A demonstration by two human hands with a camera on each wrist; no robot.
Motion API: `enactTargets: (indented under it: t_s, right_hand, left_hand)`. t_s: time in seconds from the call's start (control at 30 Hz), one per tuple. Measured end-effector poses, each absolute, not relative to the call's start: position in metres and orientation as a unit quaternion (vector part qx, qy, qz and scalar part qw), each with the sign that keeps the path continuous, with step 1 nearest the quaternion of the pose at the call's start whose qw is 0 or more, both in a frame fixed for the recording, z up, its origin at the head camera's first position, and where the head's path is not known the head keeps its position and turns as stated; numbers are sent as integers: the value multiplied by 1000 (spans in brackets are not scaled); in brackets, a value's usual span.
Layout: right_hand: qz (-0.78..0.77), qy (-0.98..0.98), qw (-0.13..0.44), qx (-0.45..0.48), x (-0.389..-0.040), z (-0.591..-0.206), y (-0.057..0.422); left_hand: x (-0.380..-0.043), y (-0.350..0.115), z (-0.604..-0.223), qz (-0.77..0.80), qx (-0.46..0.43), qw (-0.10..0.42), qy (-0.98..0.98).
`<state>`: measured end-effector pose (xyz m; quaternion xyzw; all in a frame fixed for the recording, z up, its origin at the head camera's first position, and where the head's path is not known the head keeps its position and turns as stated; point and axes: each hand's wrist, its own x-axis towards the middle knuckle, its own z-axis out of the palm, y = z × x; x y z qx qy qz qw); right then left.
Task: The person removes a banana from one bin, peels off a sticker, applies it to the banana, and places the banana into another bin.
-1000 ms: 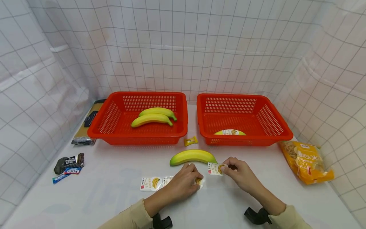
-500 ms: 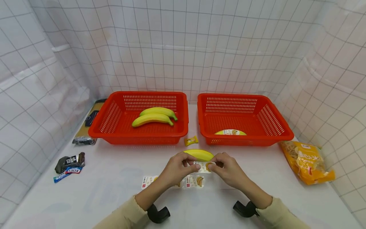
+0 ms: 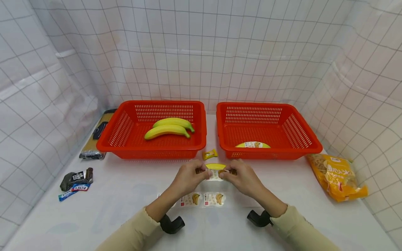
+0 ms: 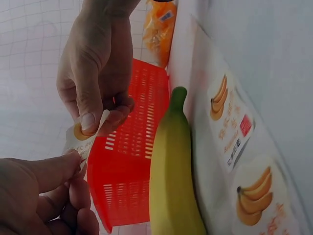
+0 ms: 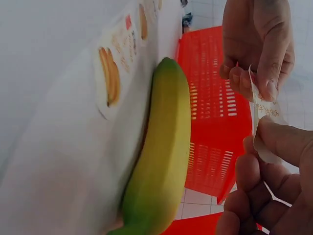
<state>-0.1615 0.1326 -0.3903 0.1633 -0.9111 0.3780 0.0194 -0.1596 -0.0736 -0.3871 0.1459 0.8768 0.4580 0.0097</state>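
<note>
Between them my two hands hold one white banana-print sticker (image 3: 213,175), stretched flat above a single banana (image 3: 216,166) on the table. My left hand (image 3: 190,176) pinches its left end between thumb and fingers. At the other end, my right hand (image 3: 243,177) pinches it the same way. In the left wrist view the sticker (image 4: 80,142) hangs clear of the banana (image 4: 173,171), slightly bent. The right wrist view also shows the sticker (image 5: 266,117) apart from the banana (image 5: 164,147). A strip of more stickers (image 3: 214,199) lies nearer me, partly hidden by my left forearm.
A left red basket (image 3: 150,153) holds two bananas (image 3: 168,130). In the right red basket (image 3: 267,154) lies a banana with a label (image 3: 252,144). A yellow candy (image 3: 209,154) sits between them. Snack packs (image 3: 76,177) are at left, an orange bag (image 3: 337,177) at right.
My left hand has let go of the sticker strip and taken the loose sticker's left end. Both hands have carried that sticker forward and left, over the banana.
</note>
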Motion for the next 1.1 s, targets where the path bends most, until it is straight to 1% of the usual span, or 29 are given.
enactTargets:
  t_s: [0.17,0.3,0.5,0.63,0.77,0.93,1.1]
  right_hand:
    - [368,-916,28,158,-178,-388,130]
    - [320,-934,35,154,-188,-393,126]
    - [240,-955,59,167,-195,-403,120]
    - [215,-961,54,166,-197,-405,116]
    - [202,-966,35,155,-198,-404,114]
    - [199,-969,16,145,-199,-401,112]
    - [187,-971,14,148,-200,-401,110]
  left_hand:
    - [-178,-72,-381,408,143,-20,901]
    - [-189,-70,-388,344,158,-39,925]
    - [-195,-68,-402,285,184,-78,937]
    - [-198,-67,-406,265,193,-94,940]
    - [-200,-65,-408,254,201,-95,941]
    - [-202,-64,-407,253,197,-80,944]
    - [-204,-63,-405,245,196,-67,947]
